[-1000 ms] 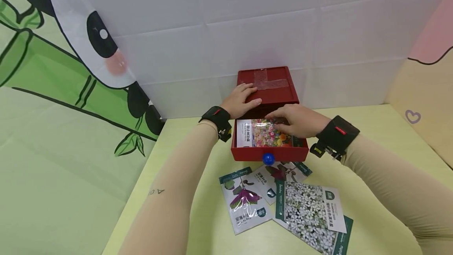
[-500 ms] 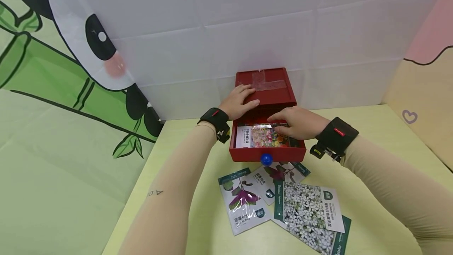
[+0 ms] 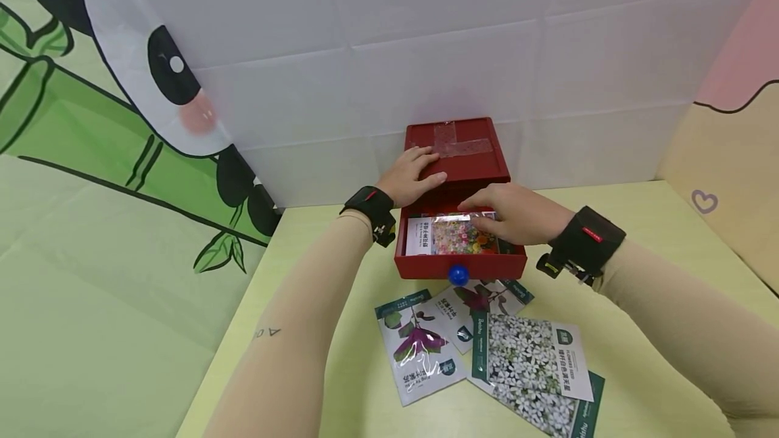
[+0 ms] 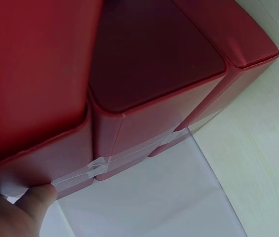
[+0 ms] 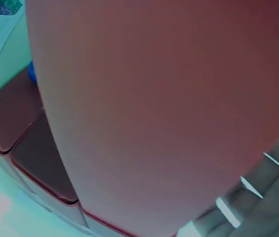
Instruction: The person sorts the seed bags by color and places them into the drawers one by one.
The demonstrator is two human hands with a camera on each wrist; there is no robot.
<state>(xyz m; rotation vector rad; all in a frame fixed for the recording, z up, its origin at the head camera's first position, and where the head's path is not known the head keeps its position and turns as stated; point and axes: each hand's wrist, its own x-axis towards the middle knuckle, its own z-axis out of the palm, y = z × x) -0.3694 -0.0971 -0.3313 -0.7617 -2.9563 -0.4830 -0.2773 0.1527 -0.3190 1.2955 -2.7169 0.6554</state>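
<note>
A red box (image 3: 465,129) with clear tape on its top stands against the back wall. From its front a red drawer (image 3: 438,267) with a blue round knob (image 3: 458,275) is pulled out. A seed packet with colourful flowers (image 3: 458,235) lies inside the drawer. My left hand (image 3: 409,178) rests on the left part of the box top, fingers extended. In the left wrist view the thumb (image 4: 36,200) touches the taped red side. My right hand (image 3: 523,213) reaches over the drawer's right side, its fingers at the packet; the fingertips are partly hidden.
Several seed packets lie on the pale yellow table before the drawer: a purple-leaf packet (image 3: 420,350) on the left, a second one (image 3: 468,306) partly under the drawer, and overlapping white-flower packets (image 3: 529,357) at right. A printed cloth wall (image 3: 341,100) closes off the back.
The flower packet has shifted slightly towards me and lies lower in the drawer, showing more red behind it. My right hand has barely moved; my left hand stays on the box.
</note>
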